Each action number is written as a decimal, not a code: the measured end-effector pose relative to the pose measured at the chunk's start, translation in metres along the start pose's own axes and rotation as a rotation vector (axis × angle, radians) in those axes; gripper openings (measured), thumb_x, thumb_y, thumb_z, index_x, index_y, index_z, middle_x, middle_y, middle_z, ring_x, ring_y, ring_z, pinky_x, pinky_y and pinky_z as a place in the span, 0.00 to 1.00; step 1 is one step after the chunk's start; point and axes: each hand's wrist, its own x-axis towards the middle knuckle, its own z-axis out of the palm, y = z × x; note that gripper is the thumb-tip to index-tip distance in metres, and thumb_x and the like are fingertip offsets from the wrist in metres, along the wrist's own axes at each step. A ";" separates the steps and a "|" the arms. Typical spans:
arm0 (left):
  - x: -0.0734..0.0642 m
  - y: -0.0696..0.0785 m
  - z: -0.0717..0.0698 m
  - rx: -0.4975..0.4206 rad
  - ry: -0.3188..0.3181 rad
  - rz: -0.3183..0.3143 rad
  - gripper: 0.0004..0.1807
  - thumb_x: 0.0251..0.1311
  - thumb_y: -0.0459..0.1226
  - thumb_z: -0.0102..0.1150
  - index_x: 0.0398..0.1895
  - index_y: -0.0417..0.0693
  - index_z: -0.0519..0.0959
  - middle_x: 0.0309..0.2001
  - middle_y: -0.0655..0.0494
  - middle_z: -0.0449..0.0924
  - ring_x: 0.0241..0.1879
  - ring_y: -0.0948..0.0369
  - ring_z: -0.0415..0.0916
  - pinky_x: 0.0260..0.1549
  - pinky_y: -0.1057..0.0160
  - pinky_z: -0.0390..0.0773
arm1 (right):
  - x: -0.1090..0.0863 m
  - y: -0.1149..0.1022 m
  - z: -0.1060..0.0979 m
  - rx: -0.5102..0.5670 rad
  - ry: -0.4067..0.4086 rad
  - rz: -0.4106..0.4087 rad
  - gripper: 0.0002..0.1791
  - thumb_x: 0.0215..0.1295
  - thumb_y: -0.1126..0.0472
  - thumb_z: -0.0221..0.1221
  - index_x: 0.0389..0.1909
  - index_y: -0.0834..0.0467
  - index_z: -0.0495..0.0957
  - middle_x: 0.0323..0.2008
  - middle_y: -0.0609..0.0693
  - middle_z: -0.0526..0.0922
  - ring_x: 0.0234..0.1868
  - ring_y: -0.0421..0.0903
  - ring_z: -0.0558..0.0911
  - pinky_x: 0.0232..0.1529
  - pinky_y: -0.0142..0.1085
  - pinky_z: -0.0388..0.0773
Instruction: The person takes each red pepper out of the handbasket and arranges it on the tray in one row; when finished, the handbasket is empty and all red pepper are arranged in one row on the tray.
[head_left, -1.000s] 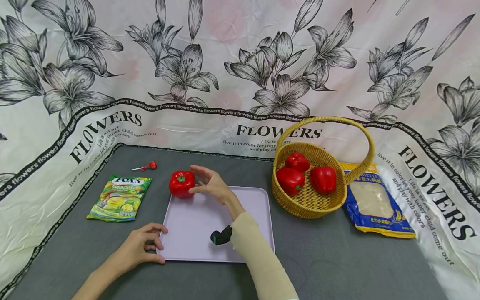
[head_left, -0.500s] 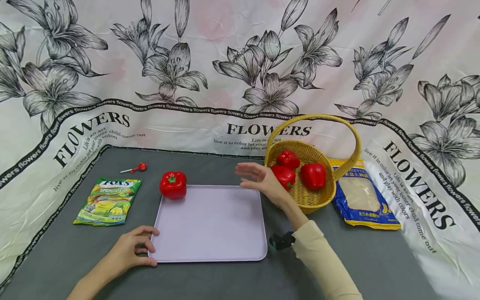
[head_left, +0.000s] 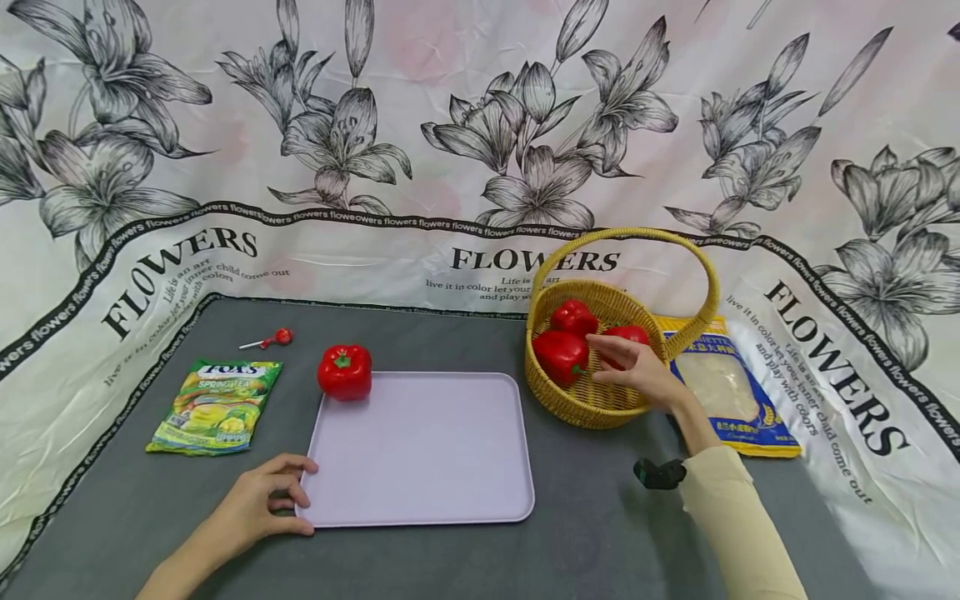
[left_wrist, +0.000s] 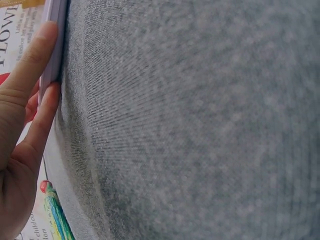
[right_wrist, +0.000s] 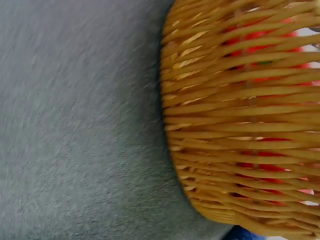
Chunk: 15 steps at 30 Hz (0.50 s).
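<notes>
right hand [head_left: 637, 372] at the basket's [head_left: 577, 408] rightmost pepper [head_left: 630, 332]

it is the nearer hand, fingers parted and curved in front of the pepper; contact and long axis are hidden. two peppers [head_left: 561, 356] crowd its left. the left hand [head_left: 255, 500] grips the tray's [head_left: 420, 450] near corner, on the gray tabletop [head_left: 592, 508].

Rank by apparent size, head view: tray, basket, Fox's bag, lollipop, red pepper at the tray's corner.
1. Tray and basket: too close to rank; the tray looks wider, the basket taller with its handle.
2. Fox's bag
3. Red pepper
4. Lollipop
</notes>
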 end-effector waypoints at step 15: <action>-0.002 -0.001 0.002 -0.019 0.025 0.020 0.16 0.33 0.37 0.80 0.22 0.53 0.79 0.46 0.44 0.74 0.41 0.68 0.72 0.32 0.70 0.82 | 0.014 0.013 0.005 -0.086 -0.106 0.056 0.42 0.58 0.74 0.62 0.72 0.61 0.55 0.59 0.72 0.65 0.49 0.61 0.77 0.47 0.35 0.81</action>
